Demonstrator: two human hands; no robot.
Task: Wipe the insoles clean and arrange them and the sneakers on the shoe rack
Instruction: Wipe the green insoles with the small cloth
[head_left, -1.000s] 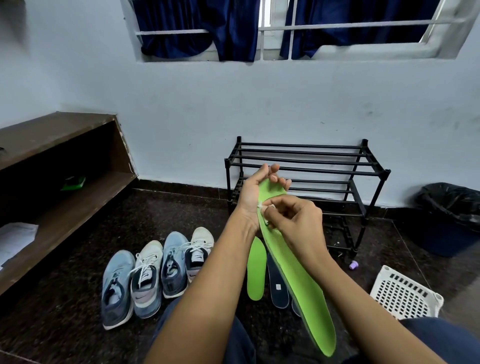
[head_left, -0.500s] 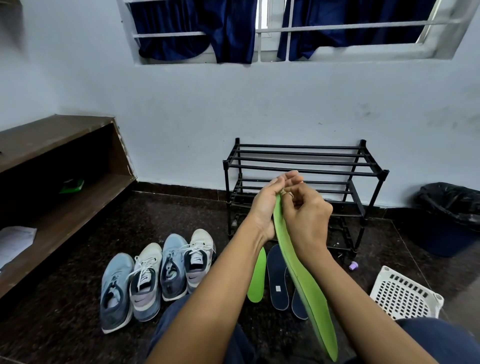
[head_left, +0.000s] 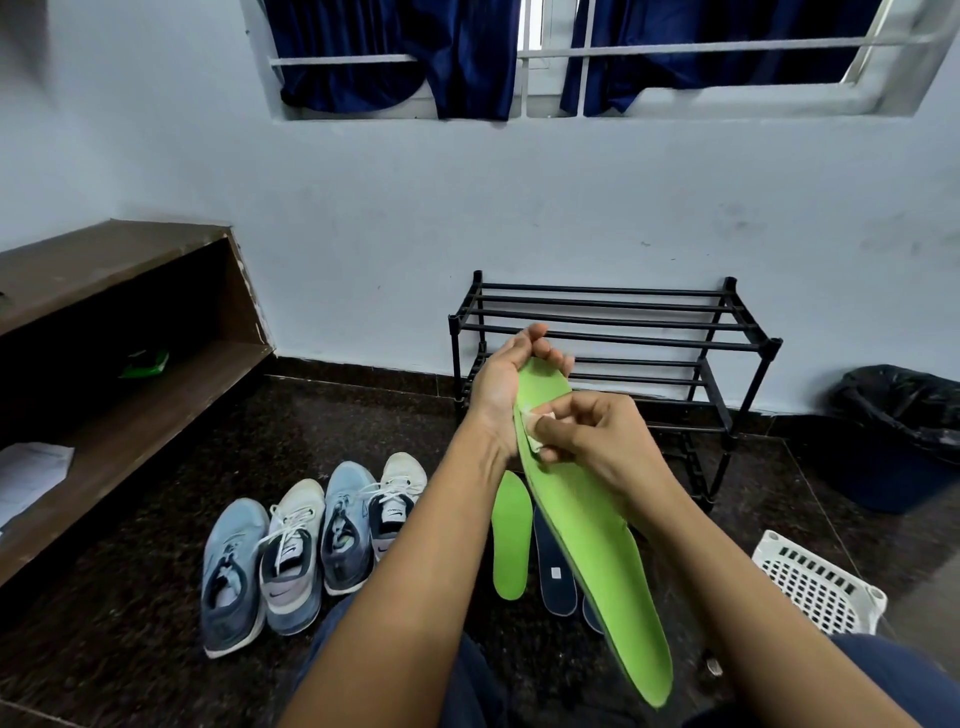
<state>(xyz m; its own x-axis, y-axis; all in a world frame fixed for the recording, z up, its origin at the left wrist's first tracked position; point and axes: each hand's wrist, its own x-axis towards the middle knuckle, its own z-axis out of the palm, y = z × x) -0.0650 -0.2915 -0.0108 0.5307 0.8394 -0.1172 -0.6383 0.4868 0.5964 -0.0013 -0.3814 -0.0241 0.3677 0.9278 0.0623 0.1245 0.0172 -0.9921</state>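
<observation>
Bright green foam insole (head_left: 587, 519), frame centre, heel end running to the lower right: toe end gripped by the left hand (head_left: 501, 384), while the right hand (head_left: 597, 436) pinches a small white wipe (head_left: 540, 421) against its left edge. On the dark speckled floor (head_left: 363, 415) beneath: second green insole (head_left: 511, 535) just beside navy insoles (head_left: 553, 566), one with a white tag too small to read; four blue-and-white lace-up sneakers (head_left: 311, 545) in a row, lower left, tongue labels illegible. Black metal-bar shoe rack (head_left: 613, 322) behind the hands against the wall, with bare floor between it and the sneakers.
</observation>
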